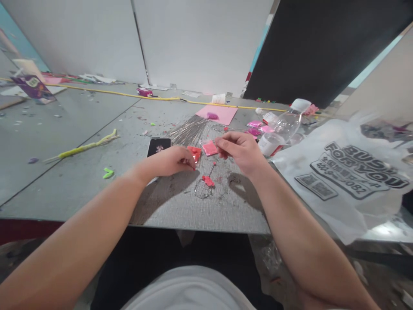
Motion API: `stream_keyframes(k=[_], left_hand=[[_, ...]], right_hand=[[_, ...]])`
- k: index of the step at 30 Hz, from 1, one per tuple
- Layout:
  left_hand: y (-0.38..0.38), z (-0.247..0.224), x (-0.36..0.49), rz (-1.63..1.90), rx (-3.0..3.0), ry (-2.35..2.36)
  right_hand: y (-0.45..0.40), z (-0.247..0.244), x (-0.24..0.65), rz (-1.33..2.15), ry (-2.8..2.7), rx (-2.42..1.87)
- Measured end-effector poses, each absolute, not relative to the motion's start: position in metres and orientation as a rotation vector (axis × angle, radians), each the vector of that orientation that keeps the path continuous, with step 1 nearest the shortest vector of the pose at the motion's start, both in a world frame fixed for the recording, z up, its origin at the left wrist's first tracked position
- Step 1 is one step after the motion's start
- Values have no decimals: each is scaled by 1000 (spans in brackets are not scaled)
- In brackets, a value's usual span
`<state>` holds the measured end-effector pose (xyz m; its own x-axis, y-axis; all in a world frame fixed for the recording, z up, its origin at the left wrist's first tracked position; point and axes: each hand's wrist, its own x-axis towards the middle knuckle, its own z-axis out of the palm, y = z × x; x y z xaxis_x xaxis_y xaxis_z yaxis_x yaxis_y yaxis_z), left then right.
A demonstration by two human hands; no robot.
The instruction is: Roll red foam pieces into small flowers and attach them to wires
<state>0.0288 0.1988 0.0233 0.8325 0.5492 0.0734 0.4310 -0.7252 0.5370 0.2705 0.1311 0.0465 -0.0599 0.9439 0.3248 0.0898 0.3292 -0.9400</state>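
My left hand [184, 160] is closed in a pinch above the table, beside an open packet of red modelling clay [194, 153]. Whatever its fingertips hold is too small to make out. My right hand [240, 150] is also pinched, its fingertips at the right edge of a clear packet of coral-pink clay [210, 148]. I cannot tell whether they grip it. Between and below my hands lies a small figure of bent wire [203, 189], with a rounded wire frame, a thin stem and flattened coral clay pieces [208, 181] pressed on its middle.
A black phone [158, 146] lies left of my left hand. Behind are a bundle of thin wires [190, 129] and a pink sheet [222, 114]. A plastic bottle [292, 118] and white bag [345, 172] stand right. Green-yellow wrapped stems [82, 148] lie left.
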Motion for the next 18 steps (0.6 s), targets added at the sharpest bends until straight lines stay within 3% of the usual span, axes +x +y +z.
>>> stream_keyframes(k=[12, 18], left_hand=[[199, 27, 27, 125, 2590, 760], [197, 31, 25, 203, 2664, 760]], right_hand=[[128, 47, 267, 949, -1525, -1093], [128, 46, 266, 913, -1550, -1127]])
